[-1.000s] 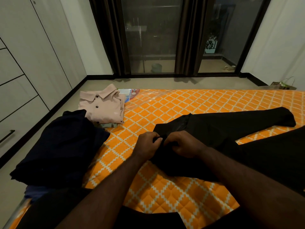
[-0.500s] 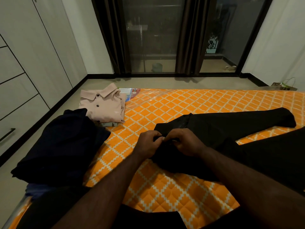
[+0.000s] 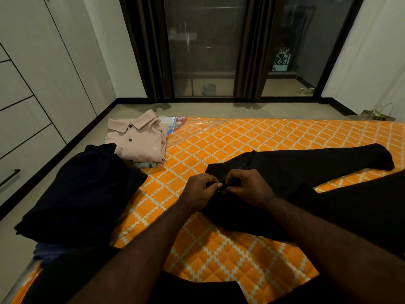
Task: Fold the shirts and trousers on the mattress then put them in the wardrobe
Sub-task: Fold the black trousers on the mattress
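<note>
The black trousers [image 3: 295,167] lie on the orange quilted mattress [image 3: 219,249] right under my hands, one leg running away to the right of them. My left hand [image 3: 200,189] and right hand [image 3: 247,187] are close together at the waist end, fingers curled, each pinching the edge of the cloth between thumb and fingertips. A second stretch of black cloth [image 3: 372,205] lies nearer me on the right; I cannot tell whether it is the other leg.

To the left of my hands sits one dark navy garment [image 3: 83,194], folded in a thick pile, with a bit of blue cloth showing under its near edge. Beyond that, one pink shirt [image 3: 140,141] lies folded, collar up, three dark buttons showing, on top of something grey-green.

Just past the shirt, a colourful printed label [image 3: 173,123] shows under clear plastic at the mattress corner; its writing is too small to read.

Far left stands the white wardrobe [image 3: 32,84], with one dark handle low down. Ahead are dark curtains [image 3: 247,51] and glass doors.
</note>
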The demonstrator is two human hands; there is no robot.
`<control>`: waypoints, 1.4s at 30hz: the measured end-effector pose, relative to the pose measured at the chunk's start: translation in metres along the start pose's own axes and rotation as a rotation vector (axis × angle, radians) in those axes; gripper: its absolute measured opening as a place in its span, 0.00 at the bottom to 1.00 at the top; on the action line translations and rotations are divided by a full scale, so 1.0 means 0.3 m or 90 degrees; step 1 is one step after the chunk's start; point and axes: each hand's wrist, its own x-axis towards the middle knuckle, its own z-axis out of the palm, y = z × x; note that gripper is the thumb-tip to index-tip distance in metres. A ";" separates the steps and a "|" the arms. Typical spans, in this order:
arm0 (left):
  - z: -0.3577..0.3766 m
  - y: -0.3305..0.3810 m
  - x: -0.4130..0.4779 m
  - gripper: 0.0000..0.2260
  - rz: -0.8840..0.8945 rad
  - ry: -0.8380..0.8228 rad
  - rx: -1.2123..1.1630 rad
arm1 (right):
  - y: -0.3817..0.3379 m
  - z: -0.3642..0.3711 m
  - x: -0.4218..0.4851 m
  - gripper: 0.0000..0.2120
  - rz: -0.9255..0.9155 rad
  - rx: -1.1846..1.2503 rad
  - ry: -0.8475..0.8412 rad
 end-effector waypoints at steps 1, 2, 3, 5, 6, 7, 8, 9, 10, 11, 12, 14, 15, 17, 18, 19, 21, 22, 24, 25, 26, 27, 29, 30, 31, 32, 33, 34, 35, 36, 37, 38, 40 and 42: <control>-0.002 -0.004 0.001 0.06 0.002 -0.006 0.003 | 0.001 0.002 -0.001 0.08 0.004 -0.002 0.003; -0.004 -0.006 0.003 0.06 0.007 -0.014 0.009 | 0.001 0.004 0.000 0.08 0.009 -0.004 0.006; -0.007 -0.007 0.005 0.06 0.014 -0.022 0.016 | 0.000 0.005 0.001 0.08 0.015 -0.006 0.009; -0.011 -0.003 0.010 0.07 0.032 -0.040 0.031 | 0.002 0.005 0.003 0.08 0.035 -0.009 0.014; -0.014 -0.002 0.012 0.07 0.042 -0.049 0.039 | 0.002 0.006 0.004 0.08 0.044 -0.008 0.015; -0.017 -0.002 0.012 0.07 0.053 -0.059 0.050 | 0.004 0.006 0.005 0.08 0.051 -0.007 0.014; -0.020 -0.004 0.013 0.08 0.066 -0.071 0.062 | 0.005 0.007 0.006 0.08 0.055 -0.007 0.014; -0.024 -0.005 0.012 0.08 0.075 -0.085 0.076 | 0.007 0.009 0.007 0.07 0.059 -0.008 0.014; -0.026 -0.008 0.012 0.07 0.082 -0.099 0.091 | 0.009 0.010 0.007 0.07 0.065 -0.008 0.013; -0.028 -0.011 0.012 0.07 0.088 -0.110 0.107 | 0.010 0.011 0.007 0.06 0.070 -0.008 0.012; -0.029 -0.014 0.013 0.07 0.090 -0.118 0.119 | 0.012 0.010 0.007 0.06 0.075 -0.007 0.010; -0.029 -0.015 0.012 0.07 0.085 -0.127 0.124 | 0.012 0.010 0.006 0.07 0.081 -0.002 0.007; -0.032 -0.013 0.011 0.07 0.084 -0.131 0.122 | 0.010 0.010 0.006 0.07 0.084 0.001 0.004; -0.040 -0.018 0.013 0.08 0.082 -0.133 0.109 | 0.008 0.010 0.007 0.07 0.087 0.015 0.001; -0.044 -0.021 0.017 0.08 0.076 -0.135 0.097 | 0.007 0.009 0.009 0.08 0.089 0.030 0.002; -0.048 -0.021 0.020 0.08 0.068 -0.137 0.088 | 0.004 0.007 0.011 0.09 0.093 0.050 0.003; -0.052 -0.018 0.026 0.09 0.056 -0.136 0.075 | -0.003 0.003 0.013 0.16 0.103 0.079 0.002; -0.053 -0.019 0.028 0.09 0.053 -0.133 0.072 | -0.007 0.002 0.014 0.20 0.105 0.082 -0.002; -0.052 -0.021 0.030 0.07 0.053 -0.139 0.078 | -0.014 0.002 0.014 0.25 0.102 0.080 -0.024; -0.051 -0.022 0.031 0.07 0.056 -0.146 0.086 | -0.018 0.003 0.015 0.24 0.097 0.080 -0.040; -0.050 -0.025 0.031 0.06 0.060 -0.151 0.092 | -0.021 0.003 0.017 0.23 0.091 0.079 -0.053; -0.047 -0.025 0.031 0.06 0.064 -0.155 0.090 | -0.022 0.001 0.019 0.21 0.088 0.077 -0.059; -0.035 -0.023 0.028 0.05 0.056 -0.152 0.071 | -0.020 -0.003 0.021 0.18 0.084 0.069 -0.054; -0.027 -0.022 0.025 0.04 0.045 -0.145 0.059 | -0.015 -0.003 0.021 0.16 0.083 0.066 -0.049; -0.020 -0.021 0.022 0.04 0.034 -0.135 0.044 | -0.010 -0.003 0.019 0.15 0.084 0.065 -0.047; -0.015 -0.021 0.022 0.05 0.020 -0.126 0.026 | -0.007 -0.003 0.018 0.15 0.086 0.069 -0.046; -0.012 -0.020 0.021 0.07 0.007 -0.122 0.009 | -0.005 -0.003 0.016 0.15 0.091 0.072 -0.046; -0.011 -0.021 0.023 0.08 -0.006 -0.121 -0.003 | -0.006 -0.003 0.016 0.15 0.098 0.075 -0.046; -0.011 -0.021 0.026 0.09 -0.016 -0.122 -0.011 | -0.008 -0.004 0.016 0.16 0.105 0.074 -0.044; -0.012 -0.023 0.030 0.08 -0.028 -0.126 -0.018 | -0.009 -0.005 0.016 0.18 0.112 0.072 -0.041; -0.012 -0.026 0.034 0.08 -0.036 -0.129 -0.033 | -0.012 -0.006 0.015 0.20 0.119 0.070 -0.037; -0.013 -0.029 0.035 0.07 -0.046 -0.130 -0.049 | -0.013 -0.007 0.014 0.22 0.124 0.070 -0.032; -0.015 -0.031 0.033 0.07 -0.074 -0.123 -0.083 | -0.013 -0.004 0.013 0.23 0.130 0.068 -0.021; -0.018 -0.033 0.030 0.07 -0.112 -0.114 -0.109 | -0.017 -0.001 0.012 0.20 0.129 0.056 -0.015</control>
